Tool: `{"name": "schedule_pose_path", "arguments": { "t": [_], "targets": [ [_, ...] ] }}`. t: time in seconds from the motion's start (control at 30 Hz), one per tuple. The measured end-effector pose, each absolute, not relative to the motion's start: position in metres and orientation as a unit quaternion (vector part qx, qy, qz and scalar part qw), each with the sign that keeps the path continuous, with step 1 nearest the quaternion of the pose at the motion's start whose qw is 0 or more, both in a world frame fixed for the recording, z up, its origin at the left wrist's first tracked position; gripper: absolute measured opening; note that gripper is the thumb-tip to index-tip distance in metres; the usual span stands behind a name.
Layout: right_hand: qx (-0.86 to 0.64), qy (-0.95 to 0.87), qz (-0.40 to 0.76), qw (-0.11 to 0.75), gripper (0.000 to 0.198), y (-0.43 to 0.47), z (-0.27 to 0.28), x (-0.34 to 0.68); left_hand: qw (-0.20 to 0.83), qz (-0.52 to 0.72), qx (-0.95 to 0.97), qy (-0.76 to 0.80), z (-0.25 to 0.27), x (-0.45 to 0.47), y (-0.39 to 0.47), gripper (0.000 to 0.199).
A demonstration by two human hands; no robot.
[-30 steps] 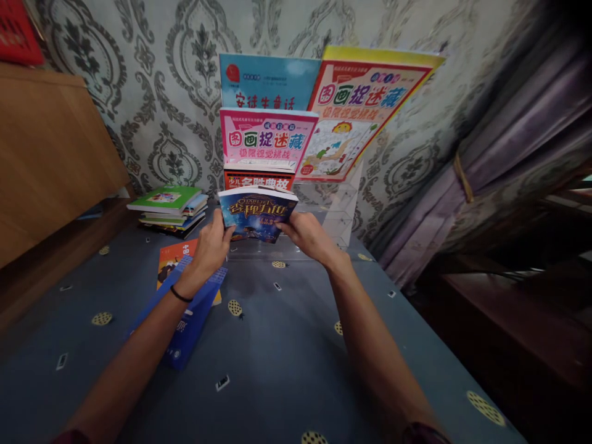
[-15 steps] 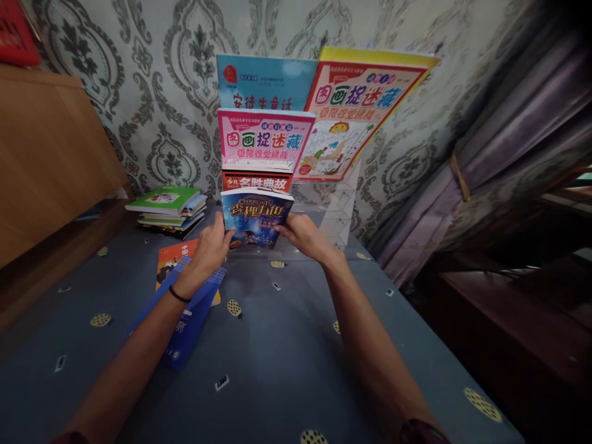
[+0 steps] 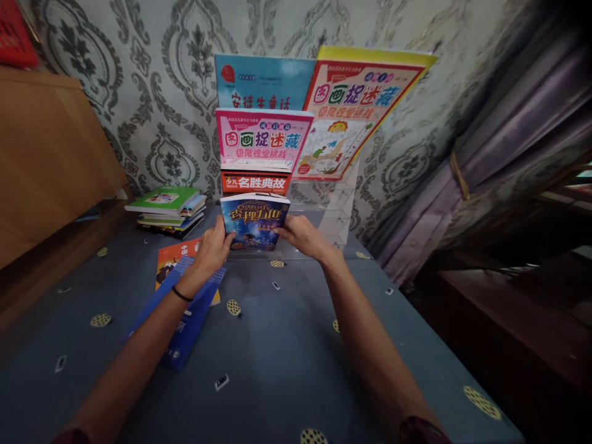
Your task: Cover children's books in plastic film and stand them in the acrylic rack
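A dark blue book [image 3: 254, 222] with gold lettering stands upright at the front of a clear tiered book rack [image 3: 335, 216]. My left hand [image 3: 215, 243] grips its left edge, and my right hand [image 3: 298, 234] pinches the right edge. Directly behind it on the rack is a red-titled book [image 3: 256, 182]. Higher up come a pink book [image 3: 263, 139] and a light blue book [image 3: 266, 80]. At the upper right leans a red book with a yellow border [image 3: 346, 117]. Their lower parts are hidden by whatever stands in front.
Under my left forearm, a blue book [image 3: 194, 314] overlaps an orange book [image 3: 169, 262] on the blue-grey tablecloth [image 3: 287, 357]. A stack of books with a green top one [image 3: 164, 198] lies at the back left, near a wooden cabinet [image 3: 50, 154]. A purple curtain [image 3: 499, 142] hangs on the right.
The dark blue book has come down slightly and tilted so its cover faces me more. More of the red-titled book shows above it. Both hands keep their hold.
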State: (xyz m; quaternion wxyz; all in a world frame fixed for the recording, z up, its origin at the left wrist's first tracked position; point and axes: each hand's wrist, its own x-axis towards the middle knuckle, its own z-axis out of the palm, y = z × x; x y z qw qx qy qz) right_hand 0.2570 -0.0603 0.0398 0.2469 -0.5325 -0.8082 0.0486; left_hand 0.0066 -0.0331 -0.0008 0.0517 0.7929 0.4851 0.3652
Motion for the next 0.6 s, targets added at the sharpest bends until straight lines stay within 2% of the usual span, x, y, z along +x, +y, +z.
{"name": "schedule_pose_path", "arguments": {
  "t": [0.23, 0.6],
  "targets": [
    [-0.529, -0.806, 0.083, 0.253, 0.008, -0.054, 0.030, 0.258, -0.057, 0.360, 0.802, 0.473, -0.001, 0.006, -0.034, 0.013],
    [-0.545, -0.805, 0.090, 0.218, 0.006, -0.050, 0.021, 0.258, -0.005, 0.318, 0.806, 0.498, 0.001, 0.000, -0.032, 0.022]
  ]
}}
